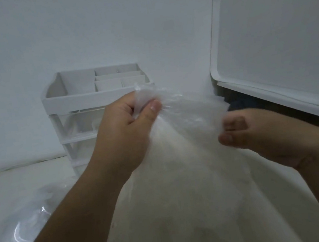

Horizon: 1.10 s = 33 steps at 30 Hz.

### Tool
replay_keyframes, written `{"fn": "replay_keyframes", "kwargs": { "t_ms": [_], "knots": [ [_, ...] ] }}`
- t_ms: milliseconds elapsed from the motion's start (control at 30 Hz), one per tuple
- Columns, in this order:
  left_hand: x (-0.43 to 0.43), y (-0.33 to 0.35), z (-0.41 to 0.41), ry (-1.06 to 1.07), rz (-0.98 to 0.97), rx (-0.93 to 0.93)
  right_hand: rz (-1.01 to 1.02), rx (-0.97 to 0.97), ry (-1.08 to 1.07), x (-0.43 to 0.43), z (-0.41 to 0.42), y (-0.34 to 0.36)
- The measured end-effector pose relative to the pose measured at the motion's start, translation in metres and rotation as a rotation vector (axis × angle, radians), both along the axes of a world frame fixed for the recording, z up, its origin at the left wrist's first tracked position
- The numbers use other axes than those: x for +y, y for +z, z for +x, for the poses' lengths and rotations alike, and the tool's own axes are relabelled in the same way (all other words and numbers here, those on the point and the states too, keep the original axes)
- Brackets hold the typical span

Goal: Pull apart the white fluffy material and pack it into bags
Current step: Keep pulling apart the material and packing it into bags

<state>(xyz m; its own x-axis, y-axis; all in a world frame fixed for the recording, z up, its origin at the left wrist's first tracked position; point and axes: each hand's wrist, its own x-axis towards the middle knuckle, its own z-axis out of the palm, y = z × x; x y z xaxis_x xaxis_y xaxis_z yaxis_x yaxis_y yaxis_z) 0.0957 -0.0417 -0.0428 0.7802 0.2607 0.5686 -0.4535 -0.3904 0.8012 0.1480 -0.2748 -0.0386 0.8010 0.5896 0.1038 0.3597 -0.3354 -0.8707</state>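
Pinching the bunched top of a clear plastic bag (185, 114), the left hand (123, 134) held it raised in front of the person, thumb (153, 107) pressed against curled fingers with the crumpled film caught between them. White fluffy material (183, 197) filled the bag below that grip, and the stuffed body widened downward to the bottom edge of the view between the two forearms.

At the bag's right side the right hand (255, 132) was blurred. Its fingers were curled and its thumb lay against the film, but whether they actually gripped the plastic could not be told.

Behind the left hand stood a white desk organizer (84, 98), with open compartments on top and clear drawers beneath. A white tray (273, 48) leaned upright at the upper right, its lower rim just above the right hand, and something dark blue (242, 102) showed under that rim.

A second clear bag (27, 225) lay crumpled on the white tabletop (12, 181) at the lower left, beside the left forearm.
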Motion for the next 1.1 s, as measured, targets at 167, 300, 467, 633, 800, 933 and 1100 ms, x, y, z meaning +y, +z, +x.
{"fn": "replay_keyframes", "kwargs": {
  "t_ms": [167, 300, 467, 633, 800, 933, 1100],
  "knots": [
    [-0.013, -0.001, -0.003, -0.066, -0.004, 0.003, 0.333, 0.184, -0.084, 0.02, -0.01, -0.004],
    [-0.002, -0.006, -0.002, -0.243, 0.1, 0.215, 0.436, 0.185, -0.217, 0.023, -0.01, 0.001],
    [0.009, -0.014, 0.001, -0.439, 0.164, 0.552, 0.51, 0.147, -0.327, 0.013, -0.007, 0.008],
    [0.023, -0.02, 0.002, -0.458, 0.258, 0.776, 0.577, 0.122, -0.583, -0.002, -0.002, 0.014],
    [0.036, -0.013, 0.0, -0.415, 0.425, 0.623, 0.494, 0.137, -0.579, -0.004, -0.006, 0.016],
    [0.009, -0.014, 0.006, -0.462, 0.125, 0.488, 0.429, 0.137, -0.491, 0.007, -0.01, 0.013],
    [-0.015, -0.026, 0.008, -0.298, -0.029, 0.46, 0.398, 0.11, -0.412, 0.007, -0.016, 0.015]
  ]
}}
